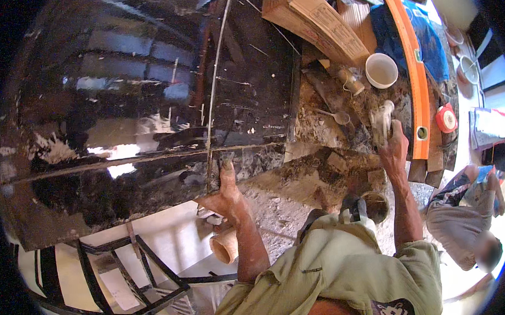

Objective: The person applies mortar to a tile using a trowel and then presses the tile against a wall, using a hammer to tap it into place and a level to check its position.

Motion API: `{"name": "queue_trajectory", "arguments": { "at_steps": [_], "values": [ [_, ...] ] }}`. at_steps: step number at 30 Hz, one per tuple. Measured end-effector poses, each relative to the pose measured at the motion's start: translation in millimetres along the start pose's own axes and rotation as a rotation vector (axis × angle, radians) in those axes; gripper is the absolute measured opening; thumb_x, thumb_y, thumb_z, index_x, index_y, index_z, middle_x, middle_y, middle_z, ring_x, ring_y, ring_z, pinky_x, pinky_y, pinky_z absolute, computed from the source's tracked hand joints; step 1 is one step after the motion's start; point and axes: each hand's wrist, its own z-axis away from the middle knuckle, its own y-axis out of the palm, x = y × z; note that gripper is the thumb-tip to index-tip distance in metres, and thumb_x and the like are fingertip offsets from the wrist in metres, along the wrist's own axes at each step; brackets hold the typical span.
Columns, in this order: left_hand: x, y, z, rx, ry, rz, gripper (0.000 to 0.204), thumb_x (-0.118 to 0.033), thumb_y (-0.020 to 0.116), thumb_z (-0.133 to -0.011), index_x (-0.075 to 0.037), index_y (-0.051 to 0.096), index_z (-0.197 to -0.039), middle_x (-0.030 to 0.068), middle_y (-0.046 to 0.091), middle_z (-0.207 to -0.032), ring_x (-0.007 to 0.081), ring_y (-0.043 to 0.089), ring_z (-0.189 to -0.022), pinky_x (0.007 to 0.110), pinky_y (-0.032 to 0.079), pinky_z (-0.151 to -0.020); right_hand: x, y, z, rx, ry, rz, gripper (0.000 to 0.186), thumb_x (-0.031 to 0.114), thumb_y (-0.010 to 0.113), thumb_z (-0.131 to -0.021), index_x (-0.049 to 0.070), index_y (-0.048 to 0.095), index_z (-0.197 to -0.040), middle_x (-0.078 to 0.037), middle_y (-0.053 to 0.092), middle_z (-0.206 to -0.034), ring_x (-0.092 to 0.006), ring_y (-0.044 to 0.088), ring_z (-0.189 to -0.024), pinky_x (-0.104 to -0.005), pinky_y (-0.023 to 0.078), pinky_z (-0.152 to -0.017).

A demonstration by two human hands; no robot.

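My left hand is at the near edge of a dark, glossy panel. Its thumb lies on top, while the other fingers go out of sight under the edge. The panel has pale seams, scratches and whitish smears. Off to the right, my right hand is closed around a whitish, partly see-through object like a small bottle, smeared by motion. A white tub stands just beyond it. To its left are a spoon and a small dusty jar on the dirty work surface.
An orange spirit level lies right of the tub, beside a red tape measure and blue plastic. Cardboard boxes sit at the back. Below left stands a black metal frame. Another person is at far right.
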Motion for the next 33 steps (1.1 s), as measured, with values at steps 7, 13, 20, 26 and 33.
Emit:
{"name": "queue_trajectory", "arguments": {
  "at_steps": [7,13,20,26,33],
  "values": [
    [-28.9,16.9,8.3,-0.087,-0.009,-0.051,0.083,0.000,0.076,-0.066,-0.002,0.027,-0.133,0.0162,0.046,-0.125,0.0261,0.050,-0.110,0.040,0.042,-0.099,128.2,-17.1,52.3,0.213,0.303,-1.174,0.017,0.023,0.056,-0.090,0.009,0.050,-0.099,-0.004,0.053,-0.084,-0.0151,0.052,-0.071,-0.0340,0.045,-0.071],
    [-25.5,26.1,11.7,-0.073,0.013,-0.108,0.068,-0.008,0.075,-0.069,-0.002,0.040,-0.127,0.0130,0.049,-0.124,0.0256,0.051,-0.107,0.038,0.044,-0.094,152.6,24.4,49.6,0.175,-0.216,-1.507,0.033,0.039,0.057,-0.089,0.010,0.044,-0.096,-0.002,0.045,-0.076,-0.0197,0.051,-0.068,-0.0478,0.044,-0.081],
    [-29.1,20.3,8.0,-0.077,0.018,-0.143,0.079,-0.007,0.078,-0.068,0.002,0.031,-0.131,0.0179,0.046,-0.127,0.0275,0.049,-0.111,0.039,0.039,-0.100,172.8,34.4,43.1,0.108,-0.267,-1.548,0.024,0.031,0.053,-0.092,0.007,0.049,-0.089,-0.005,0.046,-0.076,-0.0192,0.053,-0.068,-0.0489,0.044,-0.085],
    [-29.5,25.0,12.3,-0.113,-0.034,-0.090,0.079,-0.009,0.080,-0.066,0.008,0.033,-0.127,0.0195,0.047,-0.125,0.0263,0.048,-0.109,0.040,0.037,-0.100,188.2,23.7,39.2,0.220,-0.351,-1.534,0.017,0.023,0.050,-0.091,0.007,0.047,-0.087,-0.005,0.045,-0.076,-0.0196,0.052,-0.071,-0.0470,0.042,-0.087],
    [-27.7,25.4,10.6,-0.155,0.022,-0.164,0.055,0.000,0.068,-0.072,0.001,0.043,-0.120,0.0112,0.053,-0.112,0.0217,0.053,-0.098,0.037,0.044,-0.089,194.6,35.9,39.4,0.189,-0.330,-1.404,0.022,0.030,0.053,-0.093,0.010,0.045,-0.096,-0.003,0.042,-0.072,-0.0164,0.046,-0.063,-0.0434,0.044,-0.074]
  ]
}}
